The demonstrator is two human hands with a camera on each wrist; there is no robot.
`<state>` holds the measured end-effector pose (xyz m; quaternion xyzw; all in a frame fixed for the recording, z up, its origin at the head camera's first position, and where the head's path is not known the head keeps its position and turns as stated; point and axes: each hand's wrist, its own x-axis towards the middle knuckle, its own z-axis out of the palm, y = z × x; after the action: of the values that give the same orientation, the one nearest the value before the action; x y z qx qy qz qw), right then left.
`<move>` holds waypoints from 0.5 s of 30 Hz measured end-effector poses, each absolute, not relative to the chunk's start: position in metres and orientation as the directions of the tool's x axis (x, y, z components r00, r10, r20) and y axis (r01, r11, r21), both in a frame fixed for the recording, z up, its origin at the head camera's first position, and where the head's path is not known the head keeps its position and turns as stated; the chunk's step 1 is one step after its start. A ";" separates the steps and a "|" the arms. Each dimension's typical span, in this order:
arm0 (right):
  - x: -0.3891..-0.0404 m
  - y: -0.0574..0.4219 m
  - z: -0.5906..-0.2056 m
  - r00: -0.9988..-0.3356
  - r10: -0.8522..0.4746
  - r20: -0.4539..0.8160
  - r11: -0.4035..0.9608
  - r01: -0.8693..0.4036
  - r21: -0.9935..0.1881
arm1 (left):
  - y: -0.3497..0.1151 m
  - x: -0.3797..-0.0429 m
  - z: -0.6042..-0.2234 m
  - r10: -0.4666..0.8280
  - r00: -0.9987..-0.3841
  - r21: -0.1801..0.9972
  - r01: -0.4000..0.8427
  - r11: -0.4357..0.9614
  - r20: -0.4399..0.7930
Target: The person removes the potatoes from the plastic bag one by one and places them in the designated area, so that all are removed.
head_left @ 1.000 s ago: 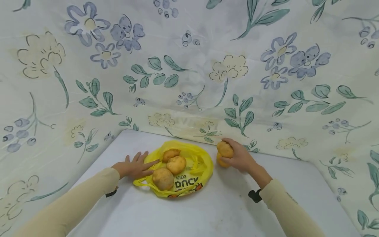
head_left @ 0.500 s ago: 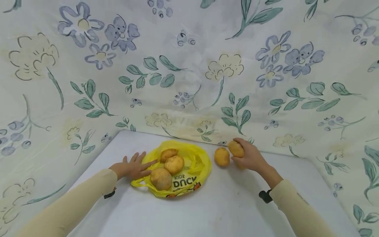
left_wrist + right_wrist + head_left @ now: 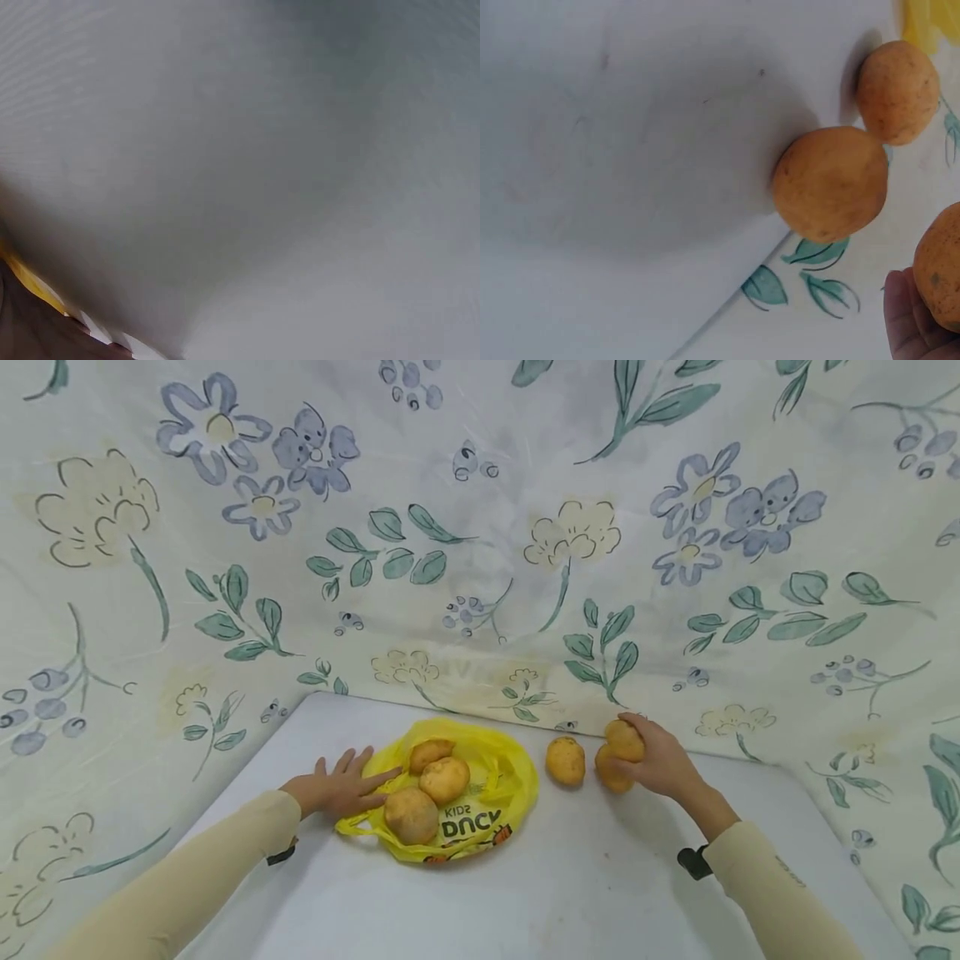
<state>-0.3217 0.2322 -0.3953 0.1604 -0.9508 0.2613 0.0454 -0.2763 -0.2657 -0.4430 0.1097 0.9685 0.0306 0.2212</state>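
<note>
My right hand (image 3: 663,762) grips a potato (image 3: 624,740) above the back right part of the table. In the right wrist view that held potato (image 3: 943,266) is at the right edge, against my fingers (image 3: 907,315). Just below it in the head view a second potato (image 3: 611,770) sits on the table, and another potato (image 3: 566,761) lies to its left. My left hand (image 3: 337,782) lies with fingers spread at the left edge of a yellow plastic bag (image 3: 517,777). On the bag rest a large potato (image 3: 412,816), a rounder potato (image 3: 446,779) and a partly covered potato (image 3: 431,755).
The white table (image 3: 525,902) ends at the back against a floral-patterned sheet (image 3: 480,610), which also rises on both sides. Mostly blurred grey surface fills the left wrist view, with a sliver of the yellow bag (image 3: 34,285) at lower left.
My right hand has moved right with the held potato, away from the potato left beside the bag. The second potato below it now shows more. My left hand has stayed in place.
</note>
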 end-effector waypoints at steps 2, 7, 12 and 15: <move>-0.324 0.238 -0.396 -0.947 -0.265 0.180 0.818 -0.320 -0.478 | -0.265 -0.277 -0.440 0.236 -0.878 0.099 0.214 0.972 -0.416; -0.328 0.249 -0.398 -0.944 -0.248 0.217 0.819 -0.324 -0.473 | -0.263 -0.280 -0.434 0.240 -0.879 0.111 0.213 0.971 -0.413; -0.330 0.257 -0.402 -0.939 -0.242 0.244 0.832 -0.330 -0.447 | -0.264 -0.278 -0.434 0.218 -0.882 0.120 0.185 0.975 -0.418; -0.326 0.263 -0.405 -0.949 -0.218 0.229 0.849 -0.300 -0.436 | -0.264 -0.274 -0.438 0.219 -0.879 0.123 0.184 0.975 -0.423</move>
<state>-0.3259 0.2628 -0.4049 0.1351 -0.9575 0.2397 0.0858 -0.2739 -0.2635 -0.4380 0.1041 0.9686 0.0394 0.2225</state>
